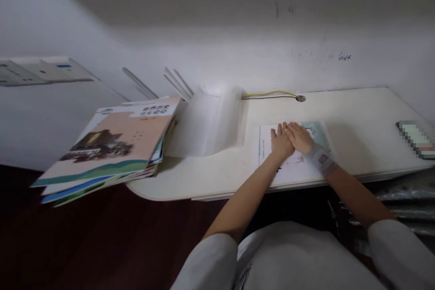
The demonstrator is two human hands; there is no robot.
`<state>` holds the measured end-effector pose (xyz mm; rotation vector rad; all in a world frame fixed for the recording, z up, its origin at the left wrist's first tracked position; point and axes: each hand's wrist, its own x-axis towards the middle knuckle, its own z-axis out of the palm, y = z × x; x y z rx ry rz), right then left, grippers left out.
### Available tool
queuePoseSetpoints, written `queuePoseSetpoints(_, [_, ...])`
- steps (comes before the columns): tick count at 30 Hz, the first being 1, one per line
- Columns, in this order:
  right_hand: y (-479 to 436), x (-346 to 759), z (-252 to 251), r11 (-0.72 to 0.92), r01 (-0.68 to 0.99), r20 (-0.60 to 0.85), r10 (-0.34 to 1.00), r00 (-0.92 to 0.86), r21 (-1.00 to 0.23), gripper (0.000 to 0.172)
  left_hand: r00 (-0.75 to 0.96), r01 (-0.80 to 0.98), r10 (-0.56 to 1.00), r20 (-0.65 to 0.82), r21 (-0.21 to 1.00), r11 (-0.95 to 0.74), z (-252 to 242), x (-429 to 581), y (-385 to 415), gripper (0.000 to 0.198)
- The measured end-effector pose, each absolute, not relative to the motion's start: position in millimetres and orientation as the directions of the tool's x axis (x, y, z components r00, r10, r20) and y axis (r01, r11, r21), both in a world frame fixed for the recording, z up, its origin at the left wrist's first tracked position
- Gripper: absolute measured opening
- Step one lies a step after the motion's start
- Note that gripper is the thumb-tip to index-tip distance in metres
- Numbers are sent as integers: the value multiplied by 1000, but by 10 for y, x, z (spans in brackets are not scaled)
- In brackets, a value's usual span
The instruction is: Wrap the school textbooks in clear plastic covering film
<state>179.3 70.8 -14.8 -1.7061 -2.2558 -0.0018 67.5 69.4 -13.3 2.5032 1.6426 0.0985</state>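
A white book (267, 145) with a pale teal corner lies flat near the table's front edge; a faint see-through margin shows around it. My left hand (282, 143) rests on its cover, palm down, with the fingers stretched out. Beside it, my right hand (301, 138) also lies flat on the cover, its fingers touching or overlapping those of the left. A grey band with a dark square face (322, 159) is on my right wrist. To the left of the book lie whitish, translucent sheets (207, 122), blurred.
A stack of books (112, 136), a pinkish one on top, overhangs the left end of the white table (200, 176). Yellow and black cables run into a hole (301, 98) at the wall. A pixelated phone-like object (416, 138) lies far right. Wall sockets (44, 71) are at left.
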Motion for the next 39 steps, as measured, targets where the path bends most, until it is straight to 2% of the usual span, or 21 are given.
queuePoseSetpoints(3, [658, 1786, -246, 311, 930, 201, 941, -273, -196, 55, 427, 891, 904, -8, 173, -420, -196, 630, 727, 59])
queuePoseSetpoints(8, [701, 2100, -335, 302, 950, 185, 941, -284, -77, 56, 363, 912, 931, 29, 192, -362, -230, 440, 784, 58])
queuePoseSetpoints(12, [726, 2354, -386, 238, 971, 172, 958, -230, -27, 57, 291, 939, 956, 40, 181, -294, -229, 231, 837, 60])
queuePoseSetpoints(15, [699, 2607, -412, 132, 991, 145, 981, -127, -26, 58, 224, 960, 974, 19, 167, -224, -240, 64, 850, 60])
queuePoseSetpoints(19, [653, 2819, -337, 8, 1000, 106, 994, -10, 19, 57, 137, 986, 990, 34, 89, -140, -195, -17, 845, 62])
queuePoseSetpoints(23, [664, 2545, -144, 85, 993, 187, 977, -100, 87, 51, 190, 982, 979, 74, -6, -190, -100, 255, 791, 58])
queuePoseSetpoints(25, [674, 2290, -93, 200, 979, 218, 954, -204, 41, 50, 260, 963, 963, 75, 45, -264, -98, 470, 741, 58])
queuePoseSetpoints(28, [662, 2031, -146, 359, 933, 188, 919, -346, -37, 51, 354, 925, 934, 44, 133, -356, -169, 656, 695, 56])
queuePoseSetpoints(31, [645, 2115, -283, 348, 937, 176, 925, -337, -35, 52, 395, 905, 917, 51, 152, -398, -248, 499, 734, 57])
queuePoseSetpoints(33, [650, 2306, -358, 304, 953, 177, 938, -297, -12, 52, 349, 921, 935, 58, 164, -354, -274, 249, 789, 59])
queuePoseSetpoints(36, [674, 2563, -425, 235, 972, 187, 955, -231, 1, 52, 190, 961, 980, 59, 191, -198, -284, -107, 850, 62])
queuePoseSetpoints(39, [686, 2643, -457, 219, 976, 201, 956, -215, 0, 52, 82, 962, 992, 92, 252, -103, -298, -269, 873, 64])
